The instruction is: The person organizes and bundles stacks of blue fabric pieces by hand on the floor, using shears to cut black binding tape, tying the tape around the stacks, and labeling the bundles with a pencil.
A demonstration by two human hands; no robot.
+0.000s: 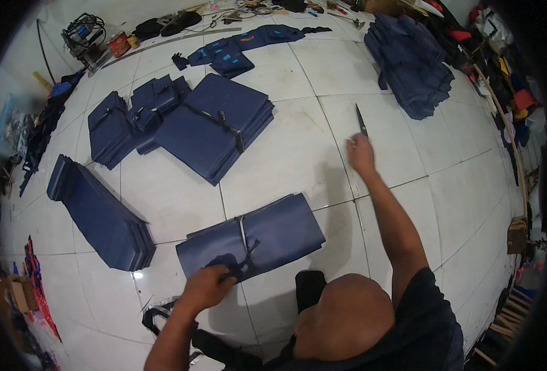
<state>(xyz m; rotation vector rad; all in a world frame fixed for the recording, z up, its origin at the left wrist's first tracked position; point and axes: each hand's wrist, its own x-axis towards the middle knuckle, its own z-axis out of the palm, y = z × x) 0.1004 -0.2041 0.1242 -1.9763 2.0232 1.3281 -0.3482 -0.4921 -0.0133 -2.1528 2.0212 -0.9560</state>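
A folded bundle of navy blue sheets [279,226] lies on the floor close in front of me, tied round its middle with a knotted dark strip [249,248]. At its near left edge is my left hand [208,287], fingers curled and pressed together; what they pinch, if anything, is hidden. My right hand [361,154] is stretched forward to the right, closed round the handle end of dark scissors [361,119]. The pointed blades aim away from me, low over the tiles, and the grip itself is mostly covered by my fingers.
Beyond the near bundle lie a large tied navy stack [215,123], smaller tied stacks [109,127] and a long stack [103,213]. A navy fabric pile [406,62] sits far right. Along the back are patterned navy pieces [236,49], a red can [119,44] and a machine [85,37].
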